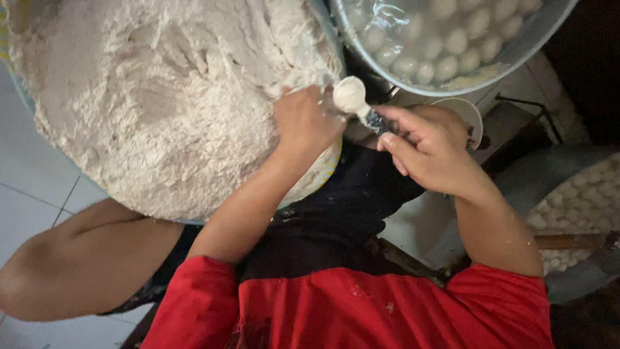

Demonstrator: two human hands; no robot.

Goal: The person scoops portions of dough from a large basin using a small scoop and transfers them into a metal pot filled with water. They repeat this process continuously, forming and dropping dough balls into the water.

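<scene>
A big mound of pale, rough dough (161, 97) fills a wide basin at the upper left. My left hand (305, 119) is closed on a lump of that dough at the mound's right edge. My right hand (429, 145) grips the dark handle of a spoon (352, 97) whose bowl is coated in white paste, right beside my left fist. Red sleeves cover both upper arms.
A metal pot (516, 48) of water with several white balls floating stands at the top right. A second container (575, 200) holding many pale balls sits at the right edge. My bare knee (71, 265) rests at the lower left on white floor tiles (32, 168).
</scene>
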